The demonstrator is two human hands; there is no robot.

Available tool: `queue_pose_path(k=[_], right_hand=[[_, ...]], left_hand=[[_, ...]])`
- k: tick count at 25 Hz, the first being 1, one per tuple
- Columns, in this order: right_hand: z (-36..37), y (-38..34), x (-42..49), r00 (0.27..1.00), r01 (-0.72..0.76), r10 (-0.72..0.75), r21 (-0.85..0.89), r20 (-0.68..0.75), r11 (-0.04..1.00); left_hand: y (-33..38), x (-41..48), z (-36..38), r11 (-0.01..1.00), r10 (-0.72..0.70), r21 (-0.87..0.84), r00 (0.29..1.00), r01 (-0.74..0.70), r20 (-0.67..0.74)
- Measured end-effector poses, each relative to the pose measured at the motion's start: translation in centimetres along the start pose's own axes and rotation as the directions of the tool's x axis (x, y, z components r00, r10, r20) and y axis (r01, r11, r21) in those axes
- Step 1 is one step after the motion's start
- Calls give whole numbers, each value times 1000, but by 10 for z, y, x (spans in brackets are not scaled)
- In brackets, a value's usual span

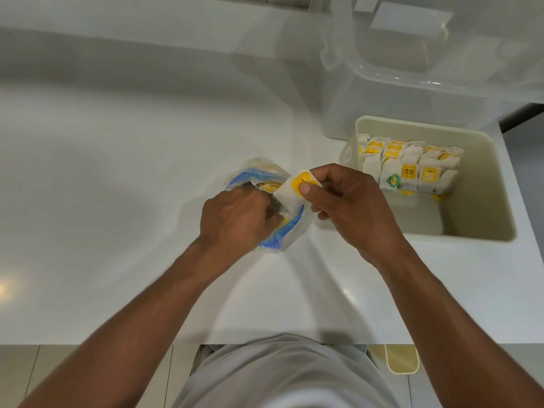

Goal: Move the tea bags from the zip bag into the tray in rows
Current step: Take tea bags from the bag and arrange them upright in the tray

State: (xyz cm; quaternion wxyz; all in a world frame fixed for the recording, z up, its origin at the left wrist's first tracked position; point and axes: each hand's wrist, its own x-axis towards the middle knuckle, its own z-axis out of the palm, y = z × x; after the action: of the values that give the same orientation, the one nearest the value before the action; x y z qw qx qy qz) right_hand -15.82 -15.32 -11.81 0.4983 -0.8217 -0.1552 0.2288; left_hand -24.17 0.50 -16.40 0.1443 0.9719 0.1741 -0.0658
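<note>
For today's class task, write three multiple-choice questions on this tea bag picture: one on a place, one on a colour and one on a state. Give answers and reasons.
1. Where does the tray stand relative to the zip bag?
A) to its left B) to its right C) on top of it
2. What colour is the tag on the held tea bag?
A) yellow B) red C) black
3. What is the right hand doing?
A) hanging empty B) gripping the tray C) pinching the tea bag

Answers: 1 B, the tray sits on the person's right of the zip bag. 2 A, the tag shows yellow. 3 C, thumb and fingers close on the tea bag.
</note>
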Motion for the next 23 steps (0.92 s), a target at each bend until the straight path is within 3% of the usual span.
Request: queue_pose_path(k=[7,10,13,18,21,23], right_hand=[[-1,0,-2,999,22,-21,3,-37,1000],[-6,2,-2,995,22,-23,-12,-93,1000],[-6,7,-1,997,-7,7,-2,-72,1000],[2,12,0,999,35,-34,-143,10,989],[1,10,1,1000,15,-14,-148,7,989],[-2,5,0,992,-42,44,-15,119,999]], left_hand=[[3,10,4,993,-27,-115,995,38,98],[-7,9,-10,957,-83,-268,990,111,116],[-18,12,-22,905,-20,-421,995,60,98],[-18,16,-27,885,86,-458,996,-84,-16],[-19,16,-33,776,123,-627,991,-69,44],[-18,14,-39,727,173,-685,980,-58,100]])
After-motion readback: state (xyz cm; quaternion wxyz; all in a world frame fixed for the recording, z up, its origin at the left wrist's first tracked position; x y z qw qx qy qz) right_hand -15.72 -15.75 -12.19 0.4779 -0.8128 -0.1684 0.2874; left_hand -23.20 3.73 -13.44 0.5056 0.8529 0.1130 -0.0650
